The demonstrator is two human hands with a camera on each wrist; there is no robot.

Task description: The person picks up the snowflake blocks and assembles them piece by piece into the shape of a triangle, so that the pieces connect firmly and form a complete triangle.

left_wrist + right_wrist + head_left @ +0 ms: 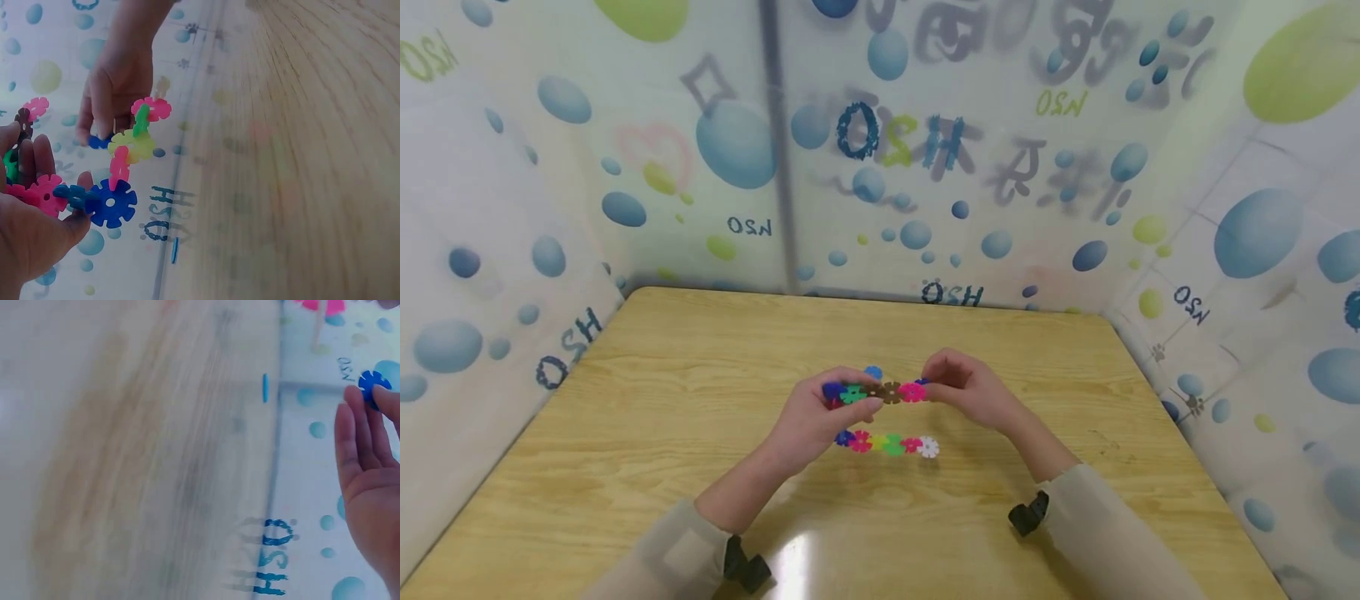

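Snowflake chain (pixel 880 392), a row of interlocked plastic discs in blue, green, brown and pink, is held in the air above the table (pixel 647 417), near its centre in the head view. Left hand (pixel 820 412) pinches the chain's 9 o'clock end, thumb and fingers curled round the blue and green discs; the left wrist view shows its fingers (pixel 37 169) wrapped about pink, green and blue discs. Right hand (pixel 970 387) pinches the 3 o'clock end at the pink disc, fingers bent downward; in the right wrist view its fingertips (pixel 356 403) touch a blue disc (pixel 374 384). Second chain (pixel 887 443) lies flat on the table at 6 o'clock of the held one, just beside the left hand, ending in a white disc (pixel 928 447) at 3 o'clock. Bubble-printed curtain (pixel 925 150) encloses the table on three sides.
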